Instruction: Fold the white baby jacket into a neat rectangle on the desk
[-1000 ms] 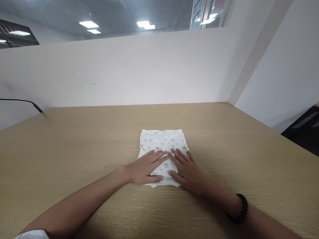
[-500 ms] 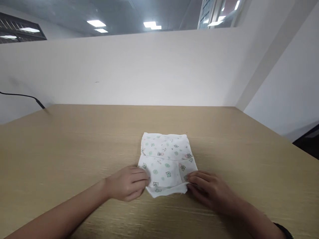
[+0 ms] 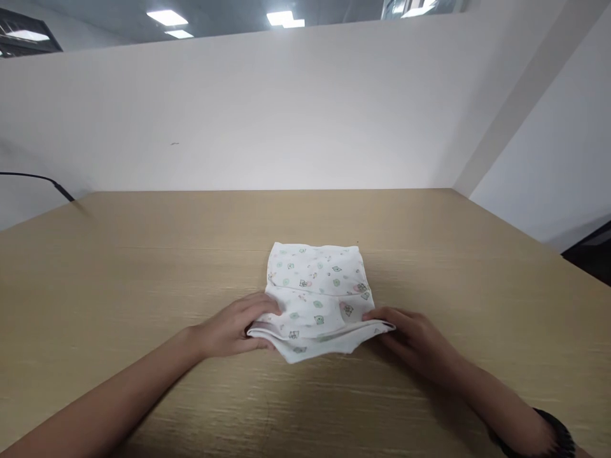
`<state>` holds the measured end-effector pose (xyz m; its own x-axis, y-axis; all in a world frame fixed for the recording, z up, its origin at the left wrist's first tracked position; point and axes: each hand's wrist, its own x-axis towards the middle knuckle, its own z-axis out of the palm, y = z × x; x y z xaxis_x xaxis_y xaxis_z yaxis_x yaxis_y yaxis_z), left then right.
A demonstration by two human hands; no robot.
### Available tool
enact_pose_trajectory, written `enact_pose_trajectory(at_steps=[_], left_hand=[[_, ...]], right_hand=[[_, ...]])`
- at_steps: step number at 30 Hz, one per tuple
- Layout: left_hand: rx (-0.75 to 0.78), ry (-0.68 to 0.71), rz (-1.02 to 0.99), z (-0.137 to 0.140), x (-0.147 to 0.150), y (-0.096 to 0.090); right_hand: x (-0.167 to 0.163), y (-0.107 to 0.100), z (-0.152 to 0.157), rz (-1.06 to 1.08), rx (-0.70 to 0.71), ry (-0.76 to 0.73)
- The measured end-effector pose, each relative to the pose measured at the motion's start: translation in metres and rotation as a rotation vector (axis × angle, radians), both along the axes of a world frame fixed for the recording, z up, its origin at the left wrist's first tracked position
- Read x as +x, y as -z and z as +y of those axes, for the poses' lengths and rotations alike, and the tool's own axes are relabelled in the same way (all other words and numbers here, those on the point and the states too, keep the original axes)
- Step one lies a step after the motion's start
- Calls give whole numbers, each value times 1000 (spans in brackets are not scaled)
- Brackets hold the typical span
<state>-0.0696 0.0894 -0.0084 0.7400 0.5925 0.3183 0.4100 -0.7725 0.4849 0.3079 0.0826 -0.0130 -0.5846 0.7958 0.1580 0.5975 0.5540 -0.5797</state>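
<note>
Fingers of the left hand are clamped on the near left edge of a printed white cloth, thumb on the opposite side of the layer. The right hand pinches the near right edge, one fingertip on top; its other fingertips are hidden beneath the fabric. The folded cloth lies between both sets of fingers, reaching beyond them across the table; how many layers it has cannot be told. Behind the right fingers, a dark wristband is cut off by the frame, as is a black object far to their right, too partial to identify.
</note>
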Motion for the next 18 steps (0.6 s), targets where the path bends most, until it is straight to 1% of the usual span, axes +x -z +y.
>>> enact_pose_trajectory(at_steps=[2, 5, 8, 11, 15, 18], left_hand=[[58, 36, 5, 5, -7, 0], [81, 24, 7, 10, -13, 3], [108, 28, 43, 11, -12, 5], [133, 36, 87, 9, -9, 5], [102, 56, 114, 7, -6, 2], [65, 73, 108, 6, -5, 0]], right_hand=[[-1, -2, 1, 35, -41, 35], [-2, 1, 3, 89, -57, 52], [-2, 6, 5, 96, -2, 16], [0, 10, 6, 21, 45, -28], [3, 10, 10, -41, 86, -116], [5, 10, 11, -55, 141, -128]])
